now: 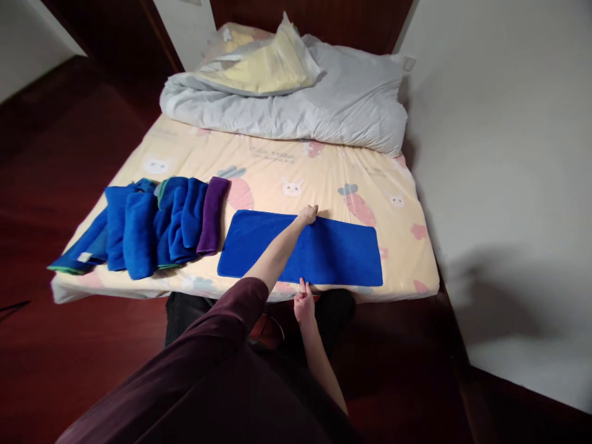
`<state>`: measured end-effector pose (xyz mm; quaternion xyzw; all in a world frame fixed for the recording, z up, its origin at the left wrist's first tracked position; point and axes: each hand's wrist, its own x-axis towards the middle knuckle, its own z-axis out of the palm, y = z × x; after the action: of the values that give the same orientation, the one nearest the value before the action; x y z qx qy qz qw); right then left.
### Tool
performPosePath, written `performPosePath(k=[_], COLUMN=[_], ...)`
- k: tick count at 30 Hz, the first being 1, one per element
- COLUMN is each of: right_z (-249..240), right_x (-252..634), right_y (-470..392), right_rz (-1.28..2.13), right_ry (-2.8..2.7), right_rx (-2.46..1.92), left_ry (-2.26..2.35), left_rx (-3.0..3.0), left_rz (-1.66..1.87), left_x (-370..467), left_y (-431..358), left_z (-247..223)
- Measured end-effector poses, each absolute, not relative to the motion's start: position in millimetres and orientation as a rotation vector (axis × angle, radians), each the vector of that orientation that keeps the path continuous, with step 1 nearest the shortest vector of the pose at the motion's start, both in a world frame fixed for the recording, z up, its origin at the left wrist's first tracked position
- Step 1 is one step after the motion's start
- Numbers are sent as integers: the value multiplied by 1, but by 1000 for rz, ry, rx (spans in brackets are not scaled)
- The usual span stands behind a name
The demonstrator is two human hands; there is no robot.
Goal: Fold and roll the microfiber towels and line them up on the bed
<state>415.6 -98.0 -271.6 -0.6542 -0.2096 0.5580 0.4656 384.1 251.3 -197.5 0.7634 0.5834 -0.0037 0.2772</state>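
Note:
A blue towel (342, 253) lies flat on the bed, its long side along the bed's front edge. My left hand (308, 214) reaches across it and is closed at the middle of its far edge. At the middle of the near edge, my right hand (304, 303) has its fingertips pinched on the towel. To the left sit several rolled or bunched blue towels (140, 234), with a purple rolled towel (214, 216) at their right end.
The bed (277, 172) has a patterned yellow sheet. A rolled grey-white quilt (351, 92) and a yellow pillow in a clear cover (263, 68) lie at its head. A white wall (509, 154) stands on the right.

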Motion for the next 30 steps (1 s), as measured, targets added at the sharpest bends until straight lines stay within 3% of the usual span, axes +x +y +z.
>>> performPosePath(k=[16, 23, 30], right_z=[-259, -245, -205], right_x=[412, 413, 426], right_y=[-107, -120, -124], right_rz=[1443, 1360, 1197], right_ry=[-132, -201, -268], right_rx=[-1532, -1437, -1365], left_ry=[1529, 1495, 1484], left_rx=[2065, 2108, 2126], left_rz=[143, 256, 415], left_x=[378, 369, 355], left_y=[258, 249, 227], left_z=[-208, -167, -98])
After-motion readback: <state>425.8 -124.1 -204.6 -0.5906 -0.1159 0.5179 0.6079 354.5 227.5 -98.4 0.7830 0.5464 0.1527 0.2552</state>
